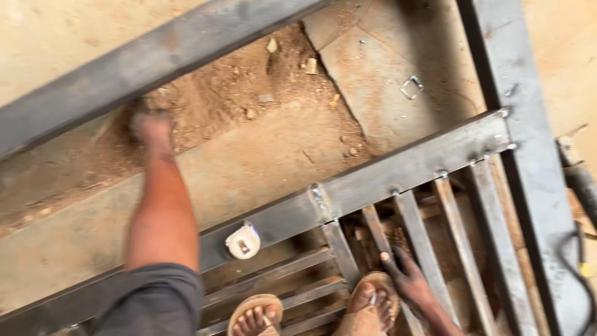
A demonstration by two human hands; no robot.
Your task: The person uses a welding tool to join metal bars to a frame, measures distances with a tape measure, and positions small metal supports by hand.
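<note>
My left hand (150, 126) reaches far out to the reddish dirt just below a long grey steel beam (155, 59). It is blurred, so I cannot tell whether it holds anything. My right hand (404, 274) rests with fingers spread on the flat steel bars (429, 249) of a welded grey frame, beside my right sandalled foot (372, 305). A round white tape measure (242, 241) lies on the frame's cross beam (398, 171), between my two arms.
My left sandalled foot (255, 316) stands on the lower bars. A small square metal loop (411, 87) lies on the concrete slab. An upright frame member (516, 93) runs down the right side, with a black cable (575, 267) and a dark tool (578, 177) beyond it.
</note>
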